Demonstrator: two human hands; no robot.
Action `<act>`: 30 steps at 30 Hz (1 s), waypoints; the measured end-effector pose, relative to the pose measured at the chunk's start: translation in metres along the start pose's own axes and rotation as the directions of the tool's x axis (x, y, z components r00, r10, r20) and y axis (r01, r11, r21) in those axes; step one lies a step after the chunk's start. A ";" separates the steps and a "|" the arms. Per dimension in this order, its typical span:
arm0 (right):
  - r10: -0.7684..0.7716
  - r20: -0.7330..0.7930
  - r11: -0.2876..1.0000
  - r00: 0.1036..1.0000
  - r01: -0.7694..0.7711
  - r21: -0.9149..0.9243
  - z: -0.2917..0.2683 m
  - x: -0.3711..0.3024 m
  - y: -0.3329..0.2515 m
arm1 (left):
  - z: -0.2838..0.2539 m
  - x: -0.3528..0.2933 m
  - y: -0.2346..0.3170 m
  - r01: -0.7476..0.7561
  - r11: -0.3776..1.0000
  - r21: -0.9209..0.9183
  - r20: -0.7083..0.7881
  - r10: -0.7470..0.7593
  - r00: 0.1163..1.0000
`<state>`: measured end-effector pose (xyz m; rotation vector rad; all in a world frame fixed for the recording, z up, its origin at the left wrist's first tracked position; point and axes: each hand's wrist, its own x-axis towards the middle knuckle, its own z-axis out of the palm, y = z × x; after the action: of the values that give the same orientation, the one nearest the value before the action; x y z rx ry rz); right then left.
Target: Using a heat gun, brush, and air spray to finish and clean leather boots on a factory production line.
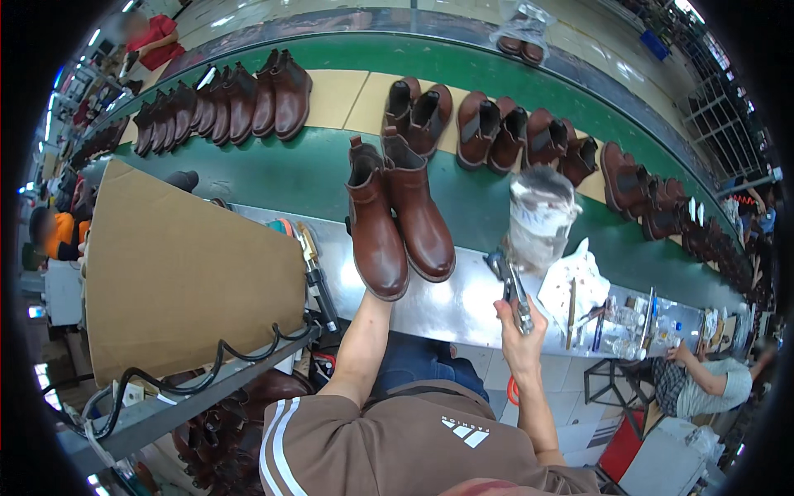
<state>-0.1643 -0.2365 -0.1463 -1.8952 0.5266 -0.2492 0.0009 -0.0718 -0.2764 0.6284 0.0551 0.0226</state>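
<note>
A pair of glossy brown ankle boots [409, 215] is in front of me, toes toward me, over the near edge of the bench. My left forearm [361, 343] reaches up beneath them. The left hand itself is hidden behind the boots, so its grip does not show. In my right hand [523, 335], fingers closed round it, is a silver metal hand tool [517, 298] with a dark head, slightly blurred. Just beyond the tool stands a clear bag-like container [542, 219] with dark contents. A stained white cloth [576, 277] lies to its right.
Rows of similar boots [240, 99] line the green belt [331, 165] on cream boards. A large cardboard sheet [190, 273] blocks the left side, near a coiled black cable [219, 360]. Bottles [624, 326] and thin tools lie at the right. A seated person [703, 380] is beyond them.
</note>
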 end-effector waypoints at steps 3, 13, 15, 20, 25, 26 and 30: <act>0.061 0.210 0.986 0.976 -0.092 0.141 0.003 -0.011 0.018 | -0.017 0.034 0.020 0.038 0.998 0.040 -0.002 -0.038 0.999; 0.241 0.169 0.914 0.956 -0.282 0.293 0.023 0.050 0.043 | -0.126 0.268 0.145 0.263 0.949 0.176 0.069 -0.278 0.958; 0.404 0.089 0.871 0.910 -0.413 0.265 0.010 0.052 0.052 | -0.146 0.336 0.149 0.343 0.917 0.202 0.080 -0.365 0.928; 0.494 -0.101 0.862 0.863 -0.471 0.187 -0.010 0.035 0.109 | -0.136 0.420 0.083 0.496 0.522 0.694 -0.195 -0.527 0.827; 0.549 -0.209 0.834 0.810 -0.548 0.066 -0.026 0.015 0.148 | -0.141 0.475 0.098 -0.123 -0.163 0.979 0.175 0.365 0.914; 0.540 -0.171 0.839 0.824 -0.543 0.034 -0.033 0.016 0.159 | -0.140 0.460 0.119 -0.273 0.014 0.962 0.216 0.576 0.788; 0.512 -0.263 0.859 0.818 -0.481 0.175 -0.039 0.013 0.189 | 0.052 0.308 0.062 -0.806 -0.163 0.569 0.819 0.030 0.573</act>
<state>-0.2144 -0.3320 -0.3074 -1.5588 1.1765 -0.2127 0.3107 -0.0401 -0.2119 2.1549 -0.9419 0.6281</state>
